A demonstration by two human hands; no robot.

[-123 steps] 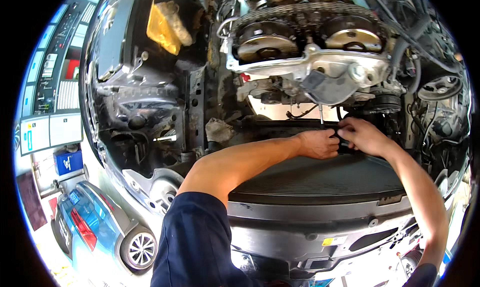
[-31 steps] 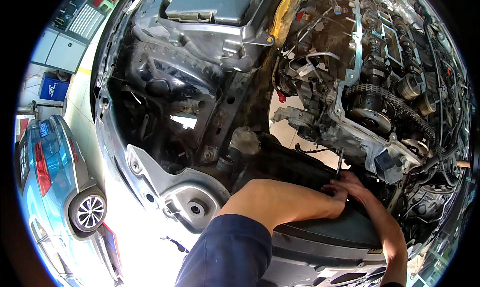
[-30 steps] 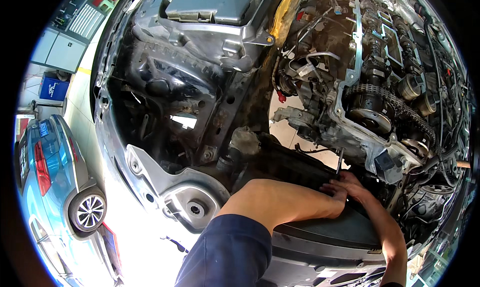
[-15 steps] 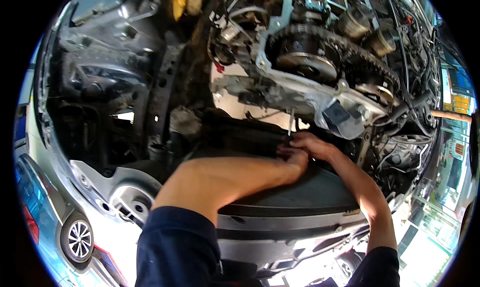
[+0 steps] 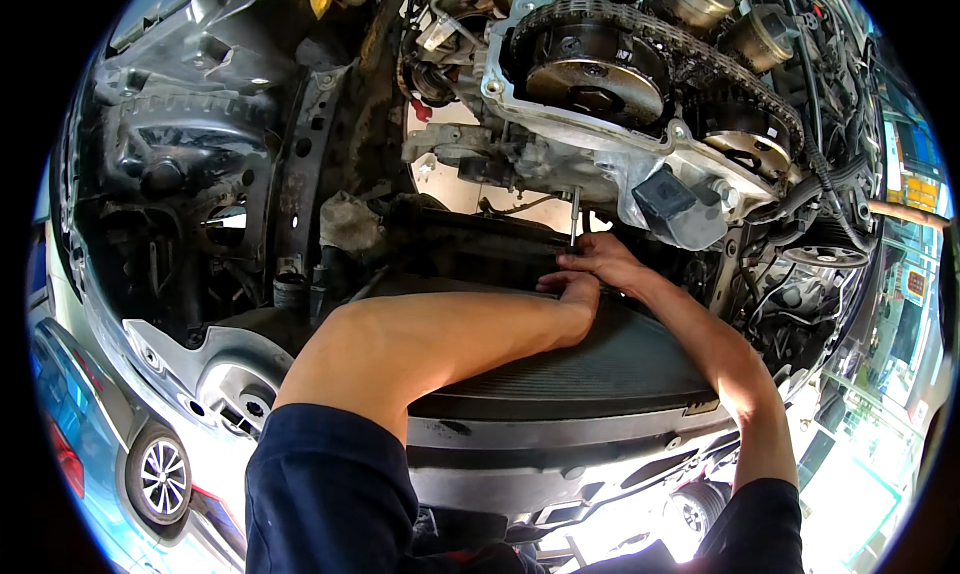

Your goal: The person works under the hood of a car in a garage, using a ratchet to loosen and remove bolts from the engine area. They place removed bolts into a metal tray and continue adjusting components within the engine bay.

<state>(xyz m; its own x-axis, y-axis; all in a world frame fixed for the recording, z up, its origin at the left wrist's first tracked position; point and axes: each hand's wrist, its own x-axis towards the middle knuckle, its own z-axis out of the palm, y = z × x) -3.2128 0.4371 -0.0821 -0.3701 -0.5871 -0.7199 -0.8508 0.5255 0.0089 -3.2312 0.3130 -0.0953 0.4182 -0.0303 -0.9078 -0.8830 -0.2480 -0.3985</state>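
Greasy metal timing chain (image 5: 700,49); matt black plastic radiator shroud (image 5: 600,359); thin bare-metal tool (image 5: 574,217)

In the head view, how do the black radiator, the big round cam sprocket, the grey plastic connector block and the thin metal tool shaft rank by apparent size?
Largest to smallest, as they look:
1. black radiator
2. cam sprocket
3. grey connector block
4. thin tool shaft, gripped near the right hand

The radiator lies nearest the camera, so its lead is partly nearness.

The single head-worn fisheye view is looking steeply down from close above into an open grey engine bay (image 5: 200,154), facing the toothed metal timing sprockets (image 5: 600,69) at the top edge; both bare forearms are entering from the lower edge, straight lines bending toward the rim.
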